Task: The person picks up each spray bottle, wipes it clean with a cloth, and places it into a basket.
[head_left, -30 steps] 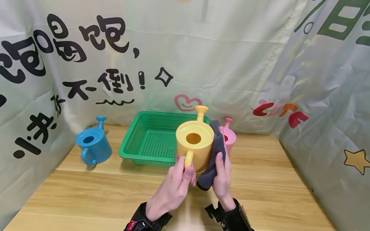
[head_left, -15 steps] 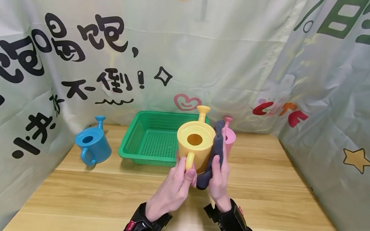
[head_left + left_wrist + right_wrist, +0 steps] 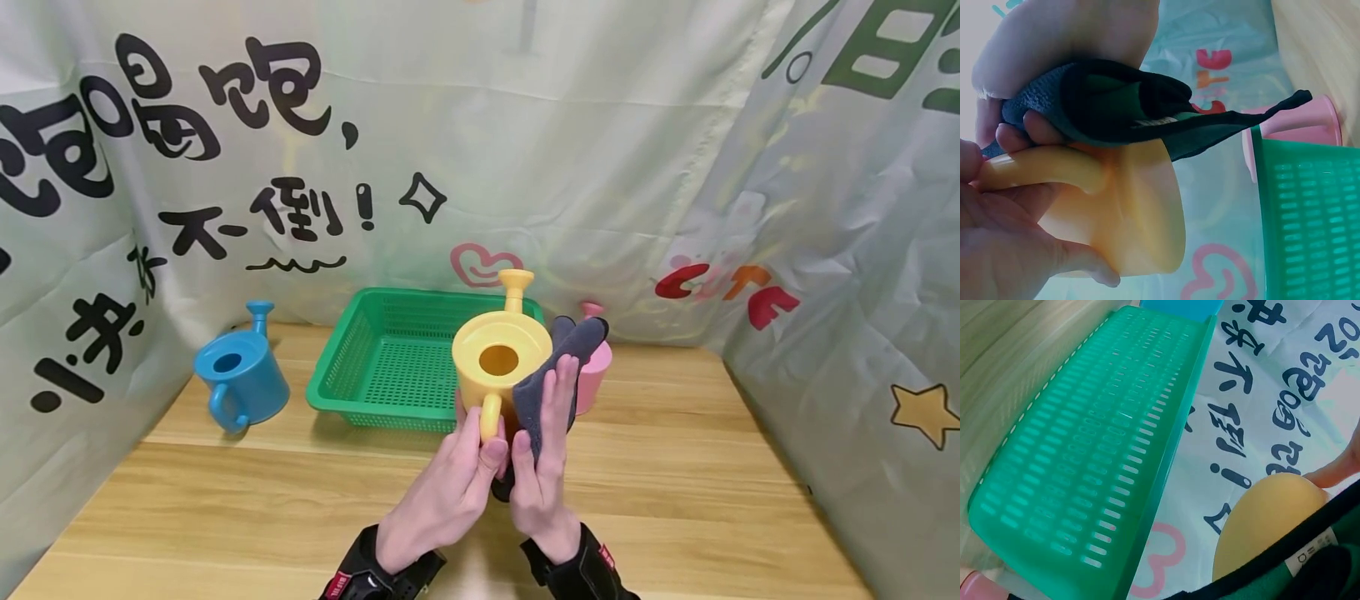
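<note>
My left hand (image 3: 450, 483) holds a yellow toy watering can (image 3: 471, 335) by its handle, above the table with its spout pointing away from me. In the left wrist view, fingers lie round the handle (image 3: 1054, 165) and the thumb along the can's wall. My right hand (image 3: 546, 475), its fingers straight, presses a dark grey cloth (image 3: 538, 398) against the can's right side. One end of the cloth sticks up beyond those fingers. A green inside and a white tag (image 3: 1311, 550) on the cloth show in the right wrist view. The cloth hides part of the can.
Behind the can, a green plastic basket (image 3: 324, 392) stands on the wooden table (image 3: 697, 467). To its left is a blue watering can (image 3: 255, 387). A pink watering can (image 3: 592, 387), partly hidden, stands to its right. Printed fabric hangs around the table.
My right hand has moved left and turned, its fingers now straighter over the cloth. The cloth has shifted, its upper end now pointing right. The yellow can has moved slightly left.
</note>
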The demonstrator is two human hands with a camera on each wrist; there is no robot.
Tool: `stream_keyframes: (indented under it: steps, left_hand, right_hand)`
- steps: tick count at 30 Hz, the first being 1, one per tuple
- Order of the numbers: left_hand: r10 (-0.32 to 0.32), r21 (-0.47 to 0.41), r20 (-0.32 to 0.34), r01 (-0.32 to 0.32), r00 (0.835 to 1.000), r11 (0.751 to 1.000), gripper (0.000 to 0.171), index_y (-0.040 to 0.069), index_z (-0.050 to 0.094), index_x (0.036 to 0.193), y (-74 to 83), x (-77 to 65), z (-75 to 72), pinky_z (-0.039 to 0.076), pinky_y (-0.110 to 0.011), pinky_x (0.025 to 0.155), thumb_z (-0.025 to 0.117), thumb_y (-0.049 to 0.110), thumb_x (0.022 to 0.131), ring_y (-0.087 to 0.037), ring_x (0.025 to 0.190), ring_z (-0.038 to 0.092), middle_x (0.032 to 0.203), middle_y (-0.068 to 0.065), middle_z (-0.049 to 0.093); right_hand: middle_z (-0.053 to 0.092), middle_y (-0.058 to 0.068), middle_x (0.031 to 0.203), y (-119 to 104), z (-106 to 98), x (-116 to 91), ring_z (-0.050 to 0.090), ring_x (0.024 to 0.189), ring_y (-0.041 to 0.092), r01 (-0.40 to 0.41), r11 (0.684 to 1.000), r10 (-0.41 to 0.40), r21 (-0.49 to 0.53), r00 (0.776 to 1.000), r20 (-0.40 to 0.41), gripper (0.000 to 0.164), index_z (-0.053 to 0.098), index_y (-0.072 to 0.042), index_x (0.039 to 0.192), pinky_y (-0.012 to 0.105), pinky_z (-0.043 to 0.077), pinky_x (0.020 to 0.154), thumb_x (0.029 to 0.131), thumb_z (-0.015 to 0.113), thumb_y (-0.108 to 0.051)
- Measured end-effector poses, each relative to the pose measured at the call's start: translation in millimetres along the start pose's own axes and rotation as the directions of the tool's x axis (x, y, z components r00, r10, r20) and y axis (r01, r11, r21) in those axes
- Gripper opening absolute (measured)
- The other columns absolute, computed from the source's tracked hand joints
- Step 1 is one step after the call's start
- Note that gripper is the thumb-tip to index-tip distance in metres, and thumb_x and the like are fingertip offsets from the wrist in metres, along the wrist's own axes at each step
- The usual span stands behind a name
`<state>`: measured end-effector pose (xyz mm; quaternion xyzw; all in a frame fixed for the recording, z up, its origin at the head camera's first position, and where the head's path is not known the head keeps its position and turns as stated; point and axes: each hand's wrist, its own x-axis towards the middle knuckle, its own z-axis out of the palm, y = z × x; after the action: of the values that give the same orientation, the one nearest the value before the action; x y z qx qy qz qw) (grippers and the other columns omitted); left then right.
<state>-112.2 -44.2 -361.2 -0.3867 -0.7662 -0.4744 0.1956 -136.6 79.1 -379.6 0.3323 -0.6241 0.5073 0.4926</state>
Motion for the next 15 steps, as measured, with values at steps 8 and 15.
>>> stream_keyframes:
  steps: [8, 15]
  left_hand:
    - [0.076, 0.054, 0.031, -0.078, 0.997, 0.995, 0.014, 0.010, 0.044, 0.100, -2.3, 0.2, 1.4, 0.045, -0.021, 0.090, 0.036, 0.016, 0.109, -0.001, 0.069, 0.051, 0.073, 0.003, 0.053]
    - [0.085, 0.135, 0.085, -0.096, 0.993, 0.986, 0.023, 0.012, 0.045, 0.098, 1.4, -2.0, 0.9, -0.001, -0.047, 0.129, 0.030, 0.026, 0.110, 0.000, 0.074, 0.056, 0.074, 0.008, 0.054]
  right_hand:
    - [0.014, 0.011, 0.170, -5.3, -16.1, 8.7, 0.013, 0.158, 0.021, -0.293, 0.933, 0.291, 0.210, 0.956, 0.041, 0.056, 0.018, 0.000, 0.159, 0.026, 0.014, 0.128, 0.104, 0.028, -0.002]
    - [0.026, 0.013, 0.166, -1.7, -35.9, 23.2, 0.025, 0.155, 0.015, -0.528, 0.758, 0.546, 0.383, 0.835, 0.069, 0.051, 0.023, 0.000, 0.158, 0.022, 0.022, 0.125, 0.111, 0.026, -0.019]
